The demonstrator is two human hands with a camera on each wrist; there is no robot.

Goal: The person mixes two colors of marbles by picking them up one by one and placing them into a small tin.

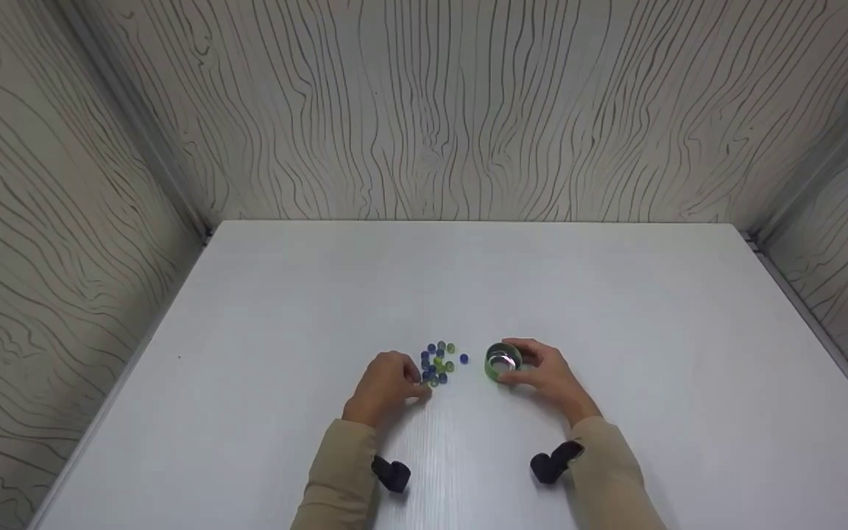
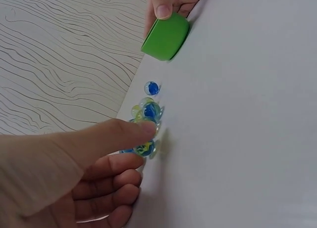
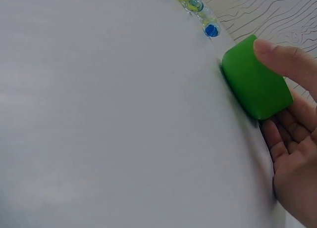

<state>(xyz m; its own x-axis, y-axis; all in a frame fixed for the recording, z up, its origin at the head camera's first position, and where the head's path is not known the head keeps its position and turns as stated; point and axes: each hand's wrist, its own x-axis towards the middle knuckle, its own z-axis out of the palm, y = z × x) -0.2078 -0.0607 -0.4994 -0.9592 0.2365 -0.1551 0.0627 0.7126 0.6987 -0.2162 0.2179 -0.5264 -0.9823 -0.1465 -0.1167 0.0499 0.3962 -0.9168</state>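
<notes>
Over on the right, gripping a green cup (image 1: pixel 503 362) with the right hand (image 1: pixel 550 377), with thumb against the near side and fingers round the far side, spread just as wide as the cup itself. Holding it mouth up, low at the white tabletop (image 1: pixel 284 309), showing a silvery inside. Now across to the left, reaching with the left hand (image 1: pixel 383 383) to the near-left edge of a cluster of marbles (image 1: pixel 439 366), blue and yellow-green, bunched close together. Bending the fingers here, with only a narrow gap from thumb to index fingertip, right at one marble (image 2: pixel 144 148); cannot tell if pinching it or merely beside it. Out between cluster and cup, spotting a lone blue marble (image 1: pixel 464 358), apart from both. Wearing tan sleeves (image 1: pixel 339 471), with a small black device (image 1: pixel 397 477) at each wrist. Facing a wood-grain wall (image 1: pixel 431 110) beyond the far edge.
</notes>
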